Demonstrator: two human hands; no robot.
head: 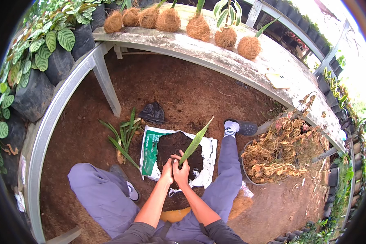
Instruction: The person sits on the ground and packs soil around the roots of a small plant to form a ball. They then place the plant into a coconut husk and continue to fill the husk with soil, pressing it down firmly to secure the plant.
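Observation:
Both hands are close together over an opened white and green sack [149,152] of dark soil [174,146]. A long pointed green leaf cutting, like a snake plant's [196,142], rises from my right hand [181,172], whose fingers close round its base. My left hand [167,170] is right beside it, its fingers touching the right hand at the leaf's base; whether it grips anything is hidden. More long green leaves [126,137] lie on the ground left of the sack, and a crumpled black plastic bag [152,112] lies just beyond it.
Several fibre-wrapped root balls [198,28] with plants line a weathered bench [183,42] ahead. A basin of dried leaves [271,155] stands at right, brown fibre [240,206] near my leg. Potted plants [33,94] and a metal frame [52,113] border the left; a bench leg [106,80] stands ahead.

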